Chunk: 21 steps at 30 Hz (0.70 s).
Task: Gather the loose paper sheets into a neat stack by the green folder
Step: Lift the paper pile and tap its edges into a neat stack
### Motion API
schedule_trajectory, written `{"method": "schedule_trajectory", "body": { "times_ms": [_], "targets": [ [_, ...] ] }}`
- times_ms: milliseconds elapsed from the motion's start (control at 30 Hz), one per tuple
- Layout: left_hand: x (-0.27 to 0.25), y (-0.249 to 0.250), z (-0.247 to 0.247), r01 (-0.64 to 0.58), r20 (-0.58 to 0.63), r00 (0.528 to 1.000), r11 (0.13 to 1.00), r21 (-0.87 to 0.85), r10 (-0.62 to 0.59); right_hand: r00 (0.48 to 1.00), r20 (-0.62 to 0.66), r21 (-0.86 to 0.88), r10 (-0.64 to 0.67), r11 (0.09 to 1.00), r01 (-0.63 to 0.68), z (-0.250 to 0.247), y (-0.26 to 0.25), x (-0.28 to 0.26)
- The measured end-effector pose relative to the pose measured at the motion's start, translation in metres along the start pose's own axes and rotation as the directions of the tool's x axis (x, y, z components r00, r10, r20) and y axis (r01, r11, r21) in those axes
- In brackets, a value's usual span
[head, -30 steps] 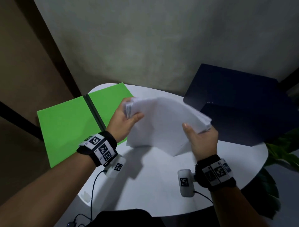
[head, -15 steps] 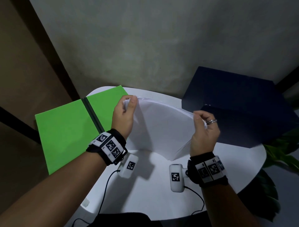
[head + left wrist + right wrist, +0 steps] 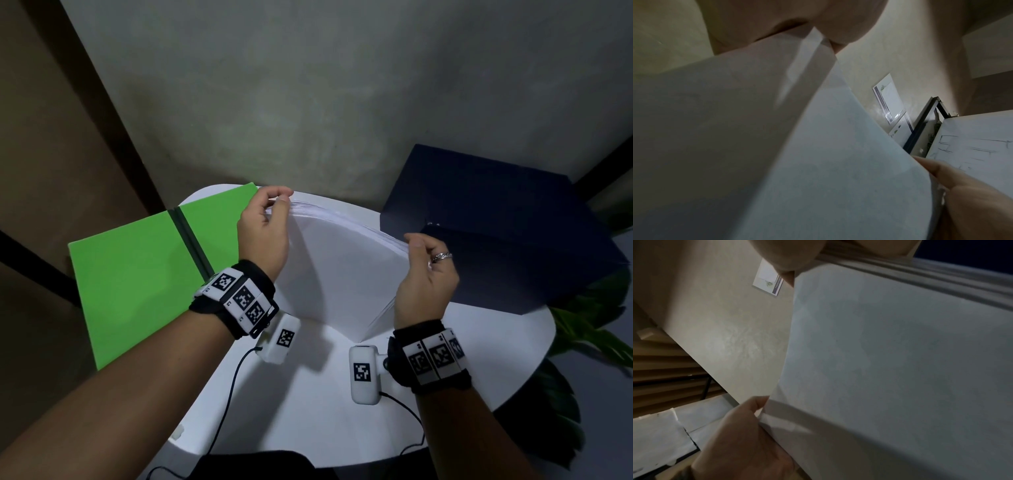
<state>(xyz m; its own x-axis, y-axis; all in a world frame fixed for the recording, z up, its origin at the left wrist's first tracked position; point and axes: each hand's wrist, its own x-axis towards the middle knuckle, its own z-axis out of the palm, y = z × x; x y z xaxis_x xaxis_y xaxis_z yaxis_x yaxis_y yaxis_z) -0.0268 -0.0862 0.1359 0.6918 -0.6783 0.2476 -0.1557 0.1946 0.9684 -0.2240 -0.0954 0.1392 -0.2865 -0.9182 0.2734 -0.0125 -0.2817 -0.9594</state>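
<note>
A bundle of white paper sheets (image 3: 342, 267) stands on its lower edge on the round white table (image 3: 308, 404), its top bowed. My left hand (image 3: 274, 205) pinches the upper left corner and my right hand (image 3: 419, 245) pinches the upper right corner. The green folder (image 3: 137, 274) lies open flat to the left, partly overhanging the table edge. In the left wrist view the sheets (image 3: 777, 146) fill the frame under my thumb. The right wrist view shows the sheets (image 3: 890, 361) with the stacked edges fanned near the top.
A dark navy box (image 3: 496, 233) sits at the back right, close behind my right hand. Plant leaves (image 3: 589, 322) lie beyond the table's right edge. A grey wall (image 3: 308, 102) rises behind the table.
The sheets went from lying tilted in my palms to standing upright on their edge. Both hands shifted from gripping the sides to pinching the top corners.
</note>
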Motion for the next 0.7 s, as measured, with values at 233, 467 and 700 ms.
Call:
{"method": "schedule_trajectory", "body": {
  "times_ms": [233,467,700],
  "targets": [
    [0.002,-0.002,-0.005,0.012,0.094,0.995,0.999,-0.043,-0.008,1.000,0.010,0.092,0.023,0.995,-0.024,-0.002,0.001,-0.001],
    [0.009,-0.027,-0.032,0.131,0.363,0.924,0.991,-0.006,-0.120,0.952,0.213,-0.036,0.219,0.976,-0.216,-0.021,0.025,-0.002],
    [0.008,-0.026,-0.048,0.172,0.492,0.867,0.974,-0.145,-0.079,0.940,0.292,-0.017,0.177,0.984,-0.180,-0.028,0.015,0.001]
  ]
}}
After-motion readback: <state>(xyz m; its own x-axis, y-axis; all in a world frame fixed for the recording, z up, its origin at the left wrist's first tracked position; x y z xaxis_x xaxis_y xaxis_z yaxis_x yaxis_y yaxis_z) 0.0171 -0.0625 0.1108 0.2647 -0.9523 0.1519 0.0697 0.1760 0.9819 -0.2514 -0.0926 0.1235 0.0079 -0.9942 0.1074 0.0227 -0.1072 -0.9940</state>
